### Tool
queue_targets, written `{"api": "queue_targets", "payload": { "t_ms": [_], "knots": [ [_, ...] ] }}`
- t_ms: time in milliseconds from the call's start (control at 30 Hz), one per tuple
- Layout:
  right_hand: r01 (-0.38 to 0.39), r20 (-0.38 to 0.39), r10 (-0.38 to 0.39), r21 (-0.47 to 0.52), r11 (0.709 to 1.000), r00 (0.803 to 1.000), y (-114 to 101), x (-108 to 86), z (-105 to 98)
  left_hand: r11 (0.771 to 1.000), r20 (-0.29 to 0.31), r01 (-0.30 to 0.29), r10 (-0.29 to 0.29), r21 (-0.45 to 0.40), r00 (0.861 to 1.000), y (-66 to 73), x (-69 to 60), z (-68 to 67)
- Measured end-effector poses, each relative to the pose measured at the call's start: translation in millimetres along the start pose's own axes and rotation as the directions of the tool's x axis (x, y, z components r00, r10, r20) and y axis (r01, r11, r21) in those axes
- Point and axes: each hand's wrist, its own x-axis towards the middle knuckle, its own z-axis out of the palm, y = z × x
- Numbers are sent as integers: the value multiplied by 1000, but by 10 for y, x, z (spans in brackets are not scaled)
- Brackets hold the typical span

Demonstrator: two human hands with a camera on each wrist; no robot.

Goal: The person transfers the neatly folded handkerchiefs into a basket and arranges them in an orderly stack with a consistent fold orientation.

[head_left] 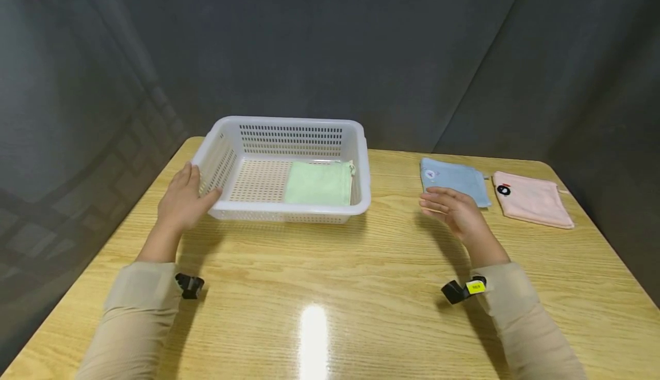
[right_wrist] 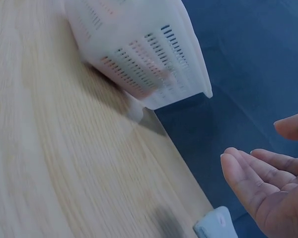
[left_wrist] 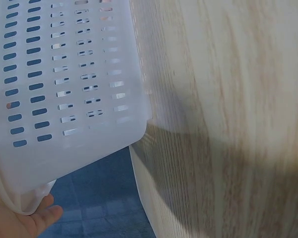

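A white slotted plastic basket (head_left: 289,212) stands tilted-looking at the back left of the table, and a folded green towel (head_left: 318,183) lies flat in its right half. My left hand (head_left: 187,198) grips the basket's left rim near the front corner; its fingertips show at the rim in the left wrist view. My right hand (head_left: 454,211) hovers over the table with fingers loosely extended, holding nothing. Just behind it lies a folded blue towel (head_left: 456,180) with a round white patch. To its right is a folded pink towel (head_left: 533,199) with a black badge.
The wooden table (head_left: 289,288) reflects a bright light streak near its front. A dark grey curtain (head_left: 309,42) hangs behind and along both sides. Each wrist carries a small black camera (head_left: 191,285).
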Motion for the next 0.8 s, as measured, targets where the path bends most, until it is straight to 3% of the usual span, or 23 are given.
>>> {"api": "queue_targets", "payload": {
  "t_ms": [67,167,467,800],
  "knots": [
    [-7,-4,7,5,1000,1000,115,52,-157,1000,0,2,-2,-2,1000,-1,1,2],
    [-21,-42,20,-15,1000,999,139,34,-216,1000,-3,2,-2,-1,1000,-4,3,5],
    [-26,-40,28,47,999,999,-236,-252,103,1000,-10,-3,3,15,1000,-7,16,4],
    [-27,-101,34,70,997,994,-214,-286,-54,1000,-4,0,0,16,1000,-4,14,4]
  ]
}}
